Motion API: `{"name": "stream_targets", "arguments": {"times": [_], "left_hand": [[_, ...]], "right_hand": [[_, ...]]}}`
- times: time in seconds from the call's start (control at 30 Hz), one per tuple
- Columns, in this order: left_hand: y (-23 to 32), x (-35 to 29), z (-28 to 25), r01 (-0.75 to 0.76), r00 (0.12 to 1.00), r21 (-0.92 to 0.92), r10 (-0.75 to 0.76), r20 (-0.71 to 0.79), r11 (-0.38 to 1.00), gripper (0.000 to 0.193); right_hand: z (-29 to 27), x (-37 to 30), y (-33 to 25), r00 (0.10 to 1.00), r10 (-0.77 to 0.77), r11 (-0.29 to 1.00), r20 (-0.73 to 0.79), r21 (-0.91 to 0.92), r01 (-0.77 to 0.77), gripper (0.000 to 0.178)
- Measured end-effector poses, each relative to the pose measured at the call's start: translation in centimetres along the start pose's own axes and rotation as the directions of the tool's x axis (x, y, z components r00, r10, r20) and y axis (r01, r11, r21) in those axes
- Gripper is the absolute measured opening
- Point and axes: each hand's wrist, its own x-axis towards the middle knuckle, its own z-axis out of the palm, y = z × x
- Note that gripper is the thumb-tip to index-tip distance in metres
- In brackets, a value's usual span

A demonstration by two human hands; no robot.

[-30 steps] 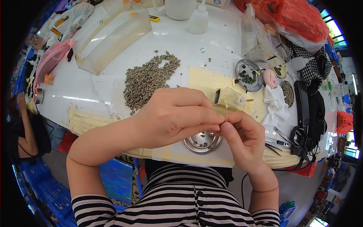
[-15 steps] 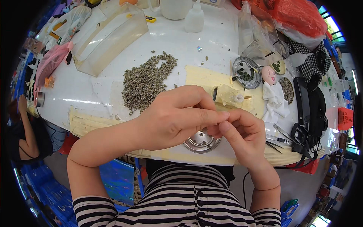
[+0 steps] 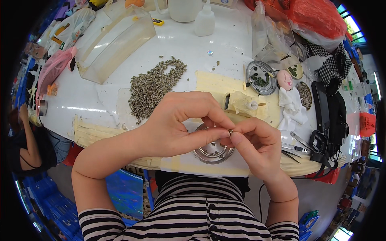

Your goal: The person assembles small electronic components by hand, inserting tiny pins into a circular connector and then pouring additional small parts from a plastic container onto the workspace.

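Note:
Above a round metal dish [image 3: 213, 160], my left hand [image 3: 181, 126] and my right hand [image 3: 259, 146] meet fingertip to fingertip. Between their thumbs and forefingers is a small shiny metal piece [image 3: 230, 131], too small to make out its exact kind. Both hands are closed in a pinch on it. A few small pieces lie in the dish, which my left hand partly covers. Beyond my left hand spreads a heap of small metallic pieces [image 3: 155, 86]. Past my right hand stands a tape-wrapped block [image 3: 243, 102] with a thin rod sticking out of its side.
A round dish of dark green pieces [image 3: 261, 78] sits at the right, near a crumpled white cloth [image 3: 290, 102] and tweezers [image 3: 299, 138]. A clear plastic trough [image 3: 116, 50] and a white squeeze bottle [image 3: 205, 22] stand farther back. Another person's arm [image 3: 30, 132] shows at far left.
My left forefinger has lifted and its thumb has shifted, so the small metal piece now shows between the fingertips. My right hand stays nearly in place.

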Motion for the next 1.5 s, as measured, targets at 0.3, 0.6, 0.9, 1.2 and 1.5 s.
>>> {"name": "stream_targets", "arguments": {"times": [0.3, 0.6, 0.9, 1.2, 1.5], "left_hand": [[-0.06, 0.01, 0.09, -0.089, 0.995, 0.097, 0.093, -0.033, 0.991, 0.019], [-0.04, 0.05, 0.19, -0.237, 0.962, 0.379, 0.27, -0.035, 0.894, 0.022], [0.04, 0.0, 0.27, -0.24, 0.958, 0.423, 0.284, -0.043, 0.874, 0.023], [-0.14, -0.18, 0.39, -0.28, 0.943, 0.436, 0.33, -0.042, 0.855, 0.024], [-0.7, 0.0, 0.53, -0.292, 0.932, 0.383, 0.35, -0.09, 0.876, 0.024]], "right_hand": [[0.23, 0.0, 0.16, 0.998, -0.05, 0.997, -0.035, -0.061, 0.048, 0.008], [0.26, 0.08, 0.09, 0.997, -0.057, 0.995, -0.046, -0.08, 0.053, 0.008], [0.14, 0.2, -0.13, 0.981, -0.186, 0.953, -0.06, -0.253, 0.166, 0.01], [0.31, 0.12, -0.09, 0.996, -0.074, 0.985, -0.059, -0.162, 0.063, 0.01], [0.23, 0.06, -0.34, 0.999, 0.036, 0.999, -0.021, 0.029, -0.035, 0.013]]}}
